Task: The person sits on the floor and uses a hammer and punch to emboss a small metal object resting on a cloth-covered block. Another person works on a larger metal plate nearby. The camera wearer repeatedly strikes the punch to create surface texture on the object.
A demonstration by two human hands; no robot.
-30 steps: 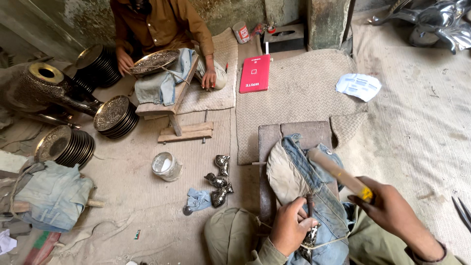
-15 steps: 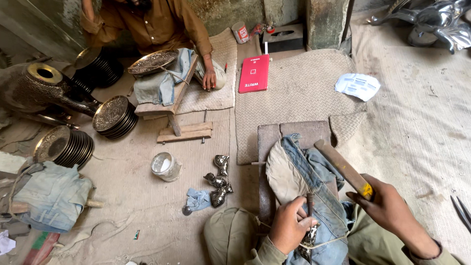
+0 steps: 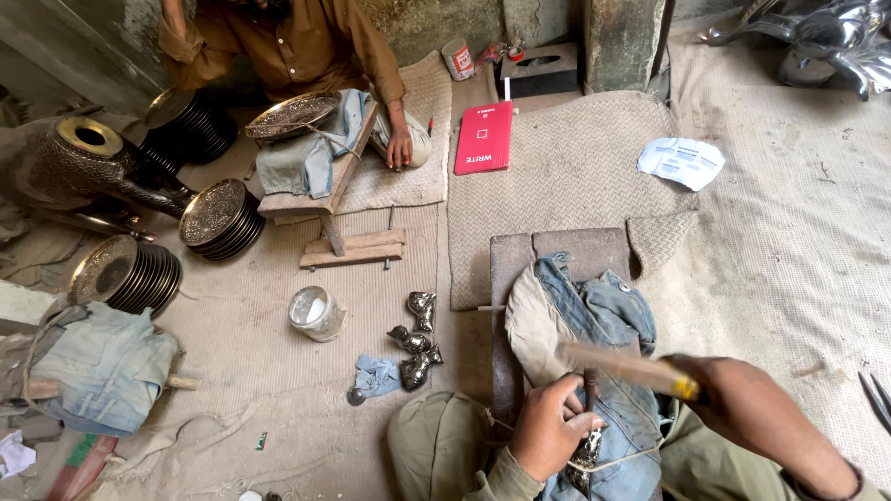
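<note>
Head view, lower right: right hand (image 3: 742,408) closed on mallet (image 3: 626,368), now swung lower, blurred, over punch (image 3: 588,385) pinched upright by left hand (image 3: 548,431) — a strike in progress.
</note>
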